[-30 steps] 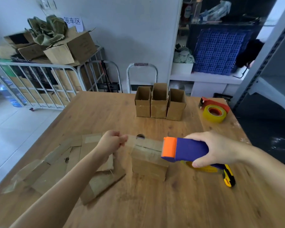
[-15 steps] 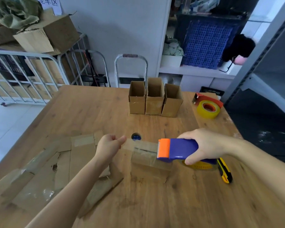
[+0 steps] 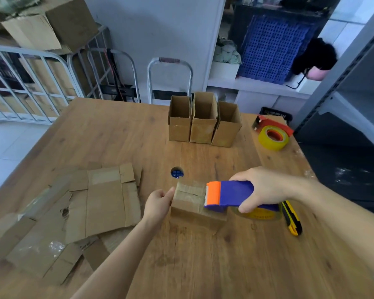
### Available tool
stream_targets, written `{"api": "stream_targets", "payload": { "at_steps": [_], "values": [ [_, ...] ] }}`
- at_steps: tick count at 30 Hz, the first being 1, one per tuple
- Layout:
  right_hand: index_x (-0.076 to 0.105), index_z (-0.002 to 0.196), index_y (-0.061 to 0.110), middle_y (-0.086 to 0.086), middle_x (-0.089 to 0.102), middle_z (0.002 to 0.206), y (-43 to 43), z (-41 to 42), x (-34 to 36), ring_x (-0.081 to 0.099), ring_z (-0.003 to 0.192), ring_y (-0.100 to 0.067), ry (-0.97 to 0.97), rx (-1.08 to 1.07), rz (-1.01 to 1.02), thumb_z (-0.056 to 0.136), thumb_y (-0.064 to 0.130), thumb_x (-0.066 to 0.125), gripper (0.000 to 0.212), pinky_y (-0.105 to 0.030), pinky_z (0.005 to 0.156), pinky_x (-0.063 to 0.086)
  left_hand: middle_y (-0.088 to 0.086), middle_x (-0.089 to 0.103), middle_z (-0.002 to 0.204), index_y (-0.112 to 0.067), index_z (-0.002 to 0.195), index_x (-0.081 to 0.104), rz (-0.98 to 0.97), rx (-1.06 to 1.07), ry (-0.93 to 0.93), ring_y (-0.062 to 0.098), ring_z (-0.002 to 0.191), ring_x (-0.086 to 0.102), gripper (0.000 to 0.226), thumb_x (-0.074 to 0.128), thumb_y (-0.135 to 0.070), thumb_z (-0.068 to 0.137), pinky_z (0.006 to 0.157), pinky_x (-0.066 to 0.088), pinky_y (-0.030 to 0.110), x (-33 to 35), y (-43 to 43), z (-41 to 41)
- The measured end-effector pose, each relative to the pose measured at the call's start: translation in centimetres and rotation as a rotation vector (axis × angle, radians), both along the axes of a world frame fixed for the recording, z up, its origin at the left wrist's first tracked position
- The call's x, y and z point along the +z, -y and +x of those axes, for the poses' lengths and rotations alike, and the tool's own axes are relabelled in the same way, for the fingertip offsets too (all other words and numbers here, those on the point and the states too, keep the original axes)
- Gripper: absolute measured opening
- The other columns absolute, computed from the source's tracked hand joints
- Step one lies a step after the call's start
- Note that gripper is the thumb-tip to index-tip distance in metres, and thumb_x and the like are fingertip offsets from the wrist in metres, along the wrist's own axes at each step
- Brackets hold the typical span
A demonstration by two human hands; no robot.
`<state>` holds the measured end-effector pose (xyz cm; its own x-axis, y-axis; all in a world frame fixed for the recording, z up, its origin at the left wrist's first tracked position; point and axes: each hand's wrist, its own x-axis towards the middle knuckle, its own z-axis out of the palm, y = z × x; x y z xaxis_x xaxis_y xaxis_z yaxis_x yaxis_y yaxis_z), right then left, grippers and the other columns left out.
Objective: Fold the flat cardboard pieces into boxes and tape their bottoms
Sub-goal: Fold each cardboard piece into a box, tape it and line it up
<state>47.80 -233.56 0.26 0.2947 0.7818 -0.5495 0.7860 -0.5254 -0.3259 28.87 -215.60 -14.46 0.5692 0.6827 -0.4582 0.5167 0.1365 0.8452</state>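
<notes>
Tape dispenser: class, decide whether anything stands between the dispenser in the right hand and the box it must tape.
Nothing visible does. The tape dispenser, gripped by the right hand, rests directly on top of the box. The left hand touches the box's left edge, away from the dispenser.

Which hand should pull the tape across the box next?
Right. The right hand grips the dispenser, whose orange blade end sits on top of the box, so it can likely just drag it across. The left hand holds the box's left edge, steadying it.
</notes>
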Motion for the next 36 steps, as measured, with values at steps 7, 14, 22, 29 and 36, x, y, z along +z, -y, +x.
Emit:
{"api": "stream_targets", "payload": {
  "at_steps": [7,14,22,29,36],
  "values": [
    [0.059,0.107,0.036,0.012,0.063,0.099,0.5,0.1,-0.1,0.061,0.086,-0.012,-0.057,-0.052,0.036,0.063,0.047,0.080,0.050,-0.035,0.076,0.055,0.008,0.062,0.103,-0.004,0.122,0.047,-0.079,0.039,-0.142,0.016,0.083,0.056,0.083,0.059,-0.072,0.075,0.063,0.052,0.034,0.8,-0.3,-0.2],
    [0.059,0.106,0.035,0.013,0.062,0.098,0.8,0.0,-0.5,0.061,0.086,-0.011,-0.067,-0.066,0.054,0.064,0.047,0.081,0.049,-0.034,0.076,0.055,0.000,0.068,0.101,-0.007,0.122,0.059,0.155,0.164,0.127,0.010,0.089,0.065,0.036,0.049,-0.033,0.098,0.085,0.055,0.033,2.6,1.1,-0.8],
    [0.060,0.106,0.034,0.012,0.062,0.098,2.0,-0.3,-1.5,0.061,0.087,-0.013,-0.091,-0.105,0.145,0.065,0.047,0.081,0.049,-0.034,0.075,0.056,0.003,0.032,0.155,-0.013,0.150,0.026,0.582,-0.537,0.012,0.016,0.145,0.021,0.056,0.030,-0.041,0.102,0.114,0.022,0.027,6.8,4.5,1.6],
    [0.057,0.115,0.036,0.013,0.063,0.105,3.5,-0.4,-1.6,0.061,0.091,-0.010,-0.135,-0.090,0.200,0.064,0.046,0.081,0.057,-0.038,0.082,0.057,0.003,-0.012,0.160,-0.012,0.153,-0.002,0.843,-0.939,-0.198,0.008,0.141,-0.023,0.125,-0.015,-0.092,0.059,0.116,-0.011,0.029,5.3,3.1,1.1],
    [0.057,0.114,0.037,0.015,0.062,0.103,5.0,-0.5,-1.3,0.060,0.091,-0.008,-0.106,-0.057,0.223,0.064,0.047,0.081,0.056,-0.035,0.081,0.056,0.003,-0.028,0.153,-0.010,0.150,-0.018,1.206,-1.076,-0.452,0.016,0.140,-0.028,0.118,0.032,-0.083,0.071,0.116,-0.012,0.037,5.2,3.6,1.0]
  ]
}}
